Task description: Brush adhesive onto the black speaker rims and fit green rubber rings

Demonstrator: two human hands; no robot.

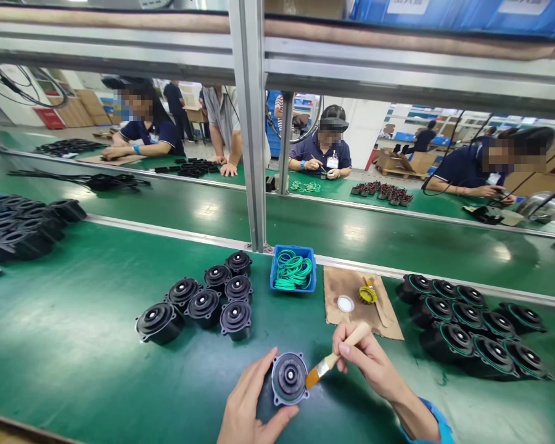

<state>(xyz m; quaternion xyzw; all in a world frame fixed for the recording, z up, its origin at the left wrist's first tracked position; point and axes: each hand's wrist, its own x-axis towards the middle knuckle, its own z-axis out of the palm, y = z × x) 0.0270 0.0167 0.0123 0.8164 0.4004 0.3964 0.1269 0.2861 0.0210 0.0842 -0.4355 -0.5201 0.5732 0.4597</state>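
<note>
My left hand (254, 401) grips a round black housing (290, 377) by its sides, its face turned up, low in the centre of the head view. The wooden handle of a brush (333, 359) is pinched in my right hand (367, 361). The brush's orange bristles touch the right edge of the housing's rim. Beyond my hands is a blue bin (293, 288) of green rings. A brown cardboard sheet (337, 280) right of the bin bears a yellow-rimmed cup (367, 295) and a white disc (345, 304).
Several black housings (203, 303) stand left of the bin. More, with green rings on them, are grouped at the right (467, 314). Dark round parts (23, 222) crowd the far left. A metal post (252, 123) rises behind the bin; people work beyond the rail.
</note>
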